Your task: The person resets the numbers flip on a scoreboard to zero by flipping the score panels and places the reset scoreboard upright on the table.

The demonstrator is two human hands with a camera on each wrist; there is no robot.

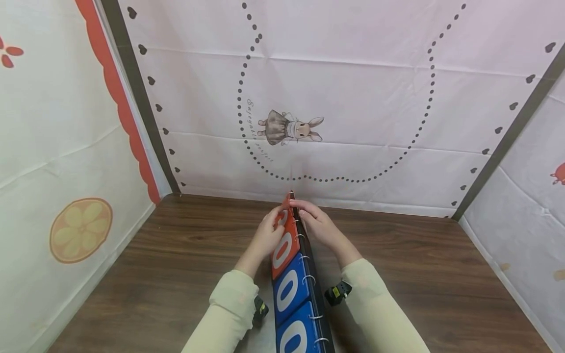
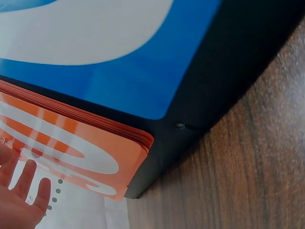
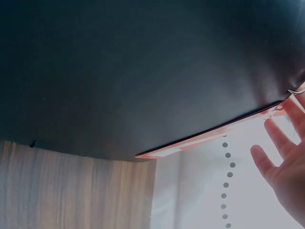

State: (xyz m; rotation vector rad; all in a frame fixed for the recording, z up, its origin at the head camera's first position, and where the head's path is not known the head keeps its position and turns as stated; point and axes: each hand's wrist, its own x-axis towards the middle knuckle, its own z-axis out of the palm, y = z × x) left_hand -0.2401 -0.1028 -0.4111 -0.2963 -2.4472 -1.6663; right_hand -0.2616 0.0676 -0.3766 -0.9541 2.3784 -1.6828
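Observation:
A black flip scoreboard (image 1: 312, 264) stands on edge, running away from me between both forearms. Metal rings along its upper edge carry blue number cards (image 1: 289, 289) nearby and red number cards (image 1: 286, 245) at the far end, showing white zeros. My left hand (image 1: 267, 235) pinches a red card near the far top corner; its fingers lie close by a ring in the left wrist view. Across the upper edge reaches my right hand (image 1: 324, 230), index fingertip at the red card's top. In the right wrist view its other fingers extend beside a ring (image 3: 296, 90), partly hidden by the black back.
The scoreboard rests on a dark wood-grain table (image 1: 423, 274). A white cloth with a printed rabbit (image 1: 289, 127) hangs behind the table's far edge. Patterned cloth walls rise at left and right. Small black cameras (image 1: 338, 292) sit on both wrists.

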